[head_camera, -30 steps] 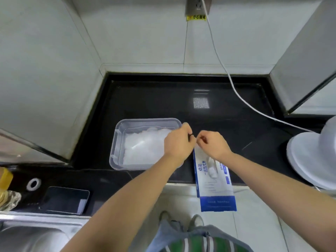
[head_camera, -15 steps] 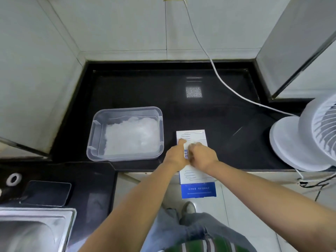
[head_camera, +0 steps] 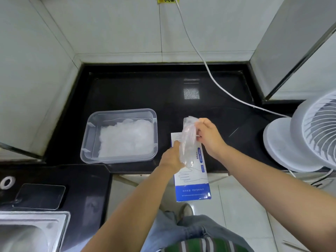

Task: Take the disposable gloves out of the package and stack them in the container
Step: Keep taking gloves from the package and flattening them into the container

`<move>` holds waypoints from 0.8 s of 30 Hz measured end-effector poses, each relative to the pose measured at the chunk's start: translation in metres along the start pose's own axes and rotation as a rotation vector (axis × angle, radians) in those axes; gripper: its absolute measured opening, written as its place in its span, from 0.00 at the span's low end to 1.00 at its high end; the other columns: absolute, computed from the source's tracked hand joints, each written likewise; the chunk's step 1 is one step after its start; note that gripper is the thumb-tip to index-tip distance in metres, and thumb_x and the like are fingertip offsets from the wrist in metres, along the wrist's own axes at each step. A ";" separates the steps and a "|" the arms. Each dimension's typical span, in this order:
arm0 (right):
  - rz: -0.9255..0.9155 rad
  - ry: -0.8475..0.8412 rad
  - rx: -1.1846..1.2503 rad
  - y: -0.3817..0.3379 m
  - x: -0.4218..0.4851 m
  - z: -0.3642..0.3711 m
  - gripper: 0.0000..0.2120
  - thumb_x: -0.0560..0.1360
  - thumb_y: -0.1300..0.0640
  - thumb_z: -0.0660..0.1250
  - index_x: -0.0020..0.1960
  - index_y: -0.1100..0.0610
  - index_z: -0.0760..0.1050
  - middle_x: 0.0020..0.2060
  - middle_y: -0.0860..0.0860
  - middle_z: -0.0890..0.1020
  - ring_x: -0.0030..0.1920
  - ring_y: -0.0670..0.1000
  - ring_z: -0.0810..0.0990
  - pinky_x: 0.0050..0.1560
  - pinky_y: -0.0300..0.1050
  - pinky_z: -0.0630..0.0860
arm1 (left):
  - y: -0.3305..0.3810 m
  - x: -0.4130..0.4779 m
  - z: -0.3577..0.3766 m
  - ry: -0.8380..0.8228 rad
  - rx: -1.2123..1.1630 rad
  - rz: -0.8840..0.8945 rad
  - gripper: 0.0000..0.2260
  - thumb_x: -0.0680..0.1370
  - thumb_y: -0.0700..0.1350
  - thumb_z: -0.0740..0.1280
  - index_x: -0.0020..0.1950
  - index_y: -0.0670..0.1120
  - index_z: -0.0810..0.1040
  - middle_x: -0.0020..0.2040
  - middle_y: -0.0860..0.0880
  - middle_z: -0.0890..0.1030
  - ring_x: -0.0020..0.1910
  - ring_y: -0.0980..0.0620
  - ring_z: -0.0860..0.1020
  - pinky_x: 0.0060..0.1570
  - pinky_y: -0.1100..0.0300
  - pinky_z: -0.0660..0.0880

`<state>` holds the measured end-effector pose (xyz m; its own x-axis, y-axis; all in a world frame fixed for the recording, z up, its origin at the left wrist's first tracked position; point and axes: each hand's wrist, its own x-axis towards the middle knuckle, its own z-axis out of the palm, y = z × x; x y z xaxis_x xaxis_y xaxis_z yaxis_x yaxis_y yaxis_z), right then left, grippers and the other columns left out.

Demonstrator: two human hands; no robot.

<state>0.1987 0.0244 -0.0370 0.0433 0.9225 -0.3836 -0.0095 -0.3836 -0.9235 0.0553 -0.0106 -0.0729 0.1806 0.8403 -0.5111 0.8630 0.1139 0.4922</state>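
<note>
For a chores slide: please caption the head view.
Right hand holds a clear disposable glove above its blue-and-white box, left hand at the glove's lower end, beside a clear container of gloves.

The glove (head_camera: 188, 140) is clear. The package (head_camera: 190, 180) is white with a blue band and blue line drawings of hands. The container (head_camera: 87, 142) is clear, its heap of gloves (head_camera: 125, 139) milky white. The counter (head_camera: 136, 91) is glossy black, the fan (head_camera: 309, 139) white, the shirt (head_camera: 205, 245) green-and-white striped.
</note>
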 end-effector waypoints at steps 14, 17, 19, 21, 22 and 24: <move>-0.024 -0.080 -0.074 -0.026 -0.013 0.023 0.11 0.80 0.52 0.61 0.51 0.54 0.80 0.48 0.57 0.83 0.49 0.57 0.83 0.52 0.53 0.81 | 0.031 -0.017 -0.083 0.128 -1.196 -0.230 0.17 0.79 0.63 0.58 0.54 0.51 0.75 0.51 0.49 0.81 0.50 0.51 0.80 0.53 0.56 0.77; -0.002 -0.142 -0.076 -0.031 -0.016 0.034 0.12 0.79 0.55 0.61 0.48 0.57 0.82 0.45 0.59 0.83 0.44 0.57 0.81 0.49 0.52 0.79 | 0.030 -0.017 -0.093 0.245 -0.951 -0.226 0.10 0.80 0.52 0.63 0.41 0.50 0.72 0.45 0.49 0.77 0.38 0.56 0.74 0.35 0.65 0.71; 0.024 -0.152 -0.082 -0.032 -0.014 0.041 0.13 0.78 0.55 0.61 0.47 0.62 0.81 0.41 0.60 0.80 0.43 0.57 0.78 0.46 0.50 0.76 | 0.019 -0.012 -0.096 0.356 -0.914 -0.173 0.10 0.79 0.45 0.64 0.38 0.48 0.73 0.40 0.49 0.76 0.36 0.54 0.74 0.31 0.66 0.69; 0.071 -0.138 -0.028 -0.036 -0.013 0.050 0.18 0.80 0.48 0.60 0.49 0.60 0.82 0.45 0.58 0.83 0.47 0.56 0.80 0.51 0.47 0.76 | 0.004 -0.012 -0.101 0.438 -0.879 -0.097 0.06 0.79 0.43 0.64 0.42 0.46 0.76 0.37 0.50 0.76 0.39 0.50 0.76 0.34 0.66 0.71; 0.076 -0.127 -0.002 -0.040 -0.014 0.054 0.20 0.81 0.43 0.58 0.51 0.57 0.82 0.47 0.55 0.84 0.50 0.53 0.81 0.54 0.46 0.76 | -0.002 -0.012 -0.105 0.482 -0.790 -0.084 0.05 0.79 0.44 0.64 0.44 0.46 0.76 0.38 0.52 0.76 0.41 0.50 0.76 0.37 0.65 0.72; 0.009 -0.136 -0.017 -0.045 -0.015 0.061 0.22 0.80 0.36 0.57 0.56 0.52 0.79 0.51 0.48 0.82 0.54 0.47 0.80 0.59 0.45 0.73 | -0.016 -0.013 -0.113 0.573 -0.640 -0.091 0.03 0.78 0.45 0.64 0.46 0.47 0.76 0.40 0.54 0.76 0.42 0.51 0.76 0.43 0.63 0.73</move>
<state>0.1374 0.0307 0.0097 -0.0923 0.9159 -0.3907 0.0079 -0.3916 -0.9201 -0.0136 0.0366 0.0055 -0.2907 0.9316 -0.2181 0.3993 0.3253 0.8571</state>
